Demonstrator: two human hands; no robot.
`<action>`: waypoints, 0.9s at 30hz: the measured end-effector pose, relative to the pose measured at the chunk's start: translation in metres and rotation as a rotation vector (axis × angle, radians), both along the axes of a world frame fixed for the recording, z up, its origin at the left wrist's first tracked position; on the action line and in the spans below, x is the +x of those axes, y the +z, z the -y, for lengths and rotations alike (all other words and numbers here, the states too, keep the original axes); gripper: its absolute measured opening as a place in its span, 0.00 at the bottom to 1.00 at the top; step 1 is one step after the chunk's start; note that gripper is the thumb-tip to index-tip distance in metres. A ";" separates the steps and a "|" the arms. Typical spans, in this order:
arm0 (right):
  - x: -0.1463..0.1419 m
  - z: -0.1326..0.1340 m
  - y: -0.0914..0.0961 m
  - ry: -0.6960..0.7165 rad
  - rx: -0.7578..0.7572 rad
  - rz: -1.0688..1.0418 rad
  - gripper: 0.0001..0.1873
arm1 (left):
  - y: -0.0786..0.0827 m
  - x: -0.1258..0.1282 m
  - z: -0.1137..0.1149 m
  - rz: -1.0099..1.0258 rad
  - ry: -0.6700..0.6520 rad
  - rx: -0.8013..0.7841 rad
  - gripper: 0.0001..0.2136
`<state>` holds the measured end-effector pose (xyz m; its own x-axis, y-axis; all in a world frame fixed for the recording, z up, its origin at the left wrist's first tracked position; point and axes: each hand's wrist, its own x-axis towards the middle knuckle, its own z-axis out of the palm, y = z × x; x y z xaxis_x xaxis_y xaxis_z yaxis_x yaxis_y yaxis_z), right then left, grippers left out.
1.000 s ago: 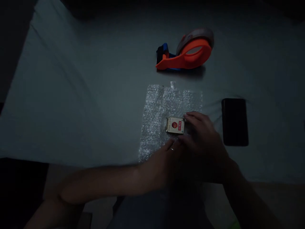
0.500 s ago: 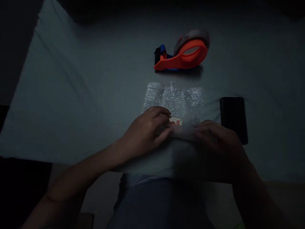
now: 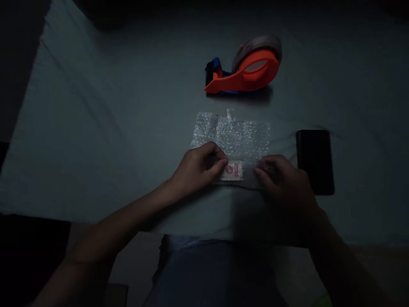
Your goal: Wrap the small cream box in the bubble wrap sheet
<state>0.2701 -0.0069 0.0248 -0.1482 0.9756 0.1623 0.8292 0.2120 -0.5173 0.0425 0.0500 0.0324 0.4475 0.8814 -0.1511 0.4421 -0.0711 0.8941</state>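
Note:
A sheet of bubble wrap (image 3: 234, 136) lies on the cloth, its near part folded over a small pale card-like piece (image 3: 233, 170) with red printing, which shows through the plastic. My left hand (image 3: 200, 167) is closed at the left of this piece, thumb and fingertips pinching the folded wrap and partly covering the piece's left end. At the right end of the fold, my right hand (image 3: 283, 177) pinches the wrap between thumb and fingers. Dim light hides the finer details of the right fingers.
An orange and blue tape dispenser (image 3: 244, 81) with a roll of tape stands beyond the wrap. A black phone-like slab (image 3: 315, 162) lies just right of my right hand. A pale green cloth (image 3: 128, 106) covers the table, its front edge close to my body.
The near flap of bubble wrap, lifted and blurred before, now lies over the printed piece. Both hands have shifted slightly, and more of the piece shows, now through the plastic.

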 end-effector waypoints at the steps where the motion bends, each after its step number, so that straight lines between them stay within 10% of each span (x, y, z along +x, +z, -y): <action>1: -0.003 -0.001 0.000 -0.012 0.040 0.015 0.11 | -0.001 0.000 0.000 0.012 0.016 -0.019 0.04; 9: -0.028 0.000 0.002 0.351 0.115 0.086 0.10 | -0.002 0.005 -0.005 0.043 0.030 -0.068 0.05; 19: -0.026 0.003 -0.007 0.318 -0.044 0.026 0.11 | 0.013 -0.031 -0.011 -0.246 -0.126 -0.113 0.15; 27: -0.038 0.004 0.008 0.287 0.197 0.165 0.09 | 0.012 -0.047 -0.003 -0.553 -0.077 0.136 0.15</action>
<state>0.2323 -0.0108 0.0324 -0.4505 0.8430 0.2938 0.7903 0.5297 -0.3080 -0.0044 0.0526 0.0446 0.3976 0.8774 -0.2686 0.8306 -0.2198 0.5116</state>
